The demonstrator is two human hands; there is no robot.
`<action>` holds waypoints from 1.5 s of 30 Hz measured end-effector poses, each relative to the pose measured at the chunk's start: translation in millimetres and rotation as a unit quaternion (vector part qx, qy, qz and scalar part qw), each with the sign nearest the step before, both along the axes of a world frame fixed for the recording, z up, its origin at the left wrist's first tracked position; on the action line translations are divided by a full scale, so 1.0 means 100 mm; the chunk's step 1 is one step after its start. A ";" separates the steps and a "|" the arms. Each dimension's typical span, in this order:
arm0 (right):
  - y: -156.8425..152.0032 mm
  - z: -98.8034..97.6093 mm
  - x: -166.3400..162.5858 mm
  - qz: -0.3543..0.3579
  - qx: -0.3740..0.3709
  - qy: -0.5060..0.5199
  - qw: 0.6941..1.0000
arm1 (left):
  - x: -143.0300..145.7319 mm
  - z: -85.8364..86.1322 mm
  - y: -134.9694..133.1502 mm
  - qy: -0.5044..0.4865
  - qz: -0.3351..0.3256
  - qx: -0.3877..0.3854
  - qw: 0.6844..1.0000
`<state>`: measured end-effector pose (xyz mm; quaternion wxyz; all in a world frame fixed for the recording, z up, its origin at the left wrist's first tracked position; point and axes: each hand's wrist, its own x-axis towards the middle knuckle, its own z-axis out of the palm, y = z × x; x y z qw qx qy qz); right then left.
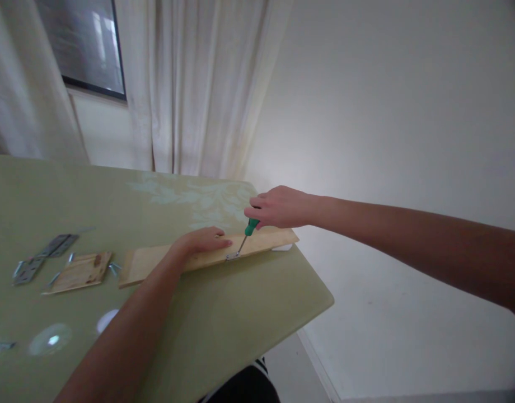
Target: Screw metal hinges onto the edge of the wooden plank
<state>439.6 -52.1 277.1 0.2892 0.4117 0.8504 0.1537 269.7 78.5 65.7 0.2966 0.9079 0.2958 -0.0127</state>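
Observation:
A long pale wooden board (152, 262) lies across the green table (224, 313). My left hand (201, 242) rests flat on it, fingers stretched out and pressing down. My right hand (278, 208) is closed around the green handle of a screwdriver (246, 238). The screwdriver's tip sits on a small metal hinge (232, 256) at the board's near edge, just right of my left fingertips.
A smaller wood piece (79, 272) lies left of the board, with loose screws (113, 268) beside it. Metal hinges (43, 254) lie further left. The table's rounded corner (324, 302) is close on the right, with floor beyond. Curtains (190, 84) hang behind.

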 end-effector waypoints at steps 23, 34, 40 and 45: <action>0.02 -0.05 -0.04 -0.130 -0.004 0.019 0.991 | -0.01 -0.06 0.04 0.013 0.004 0.005 1.000; 0.17 -0.17 -0.03 -0.219 0.009 0.053 0.974 | -0.01 -0.09 0.05 0.015 0.008 0.003 1.000; 0.08 -0.07 0.05 0.032 -0.058 0.030 0.997 | 0.00 -0.06 0.03 0.018 0.007 0.003 1.000; 0.21 -0.17 0.04 -0.189 -0.071 0.060 0.978 | 0.00 -0.03 0.01 0.024 0.011 0.002 1.000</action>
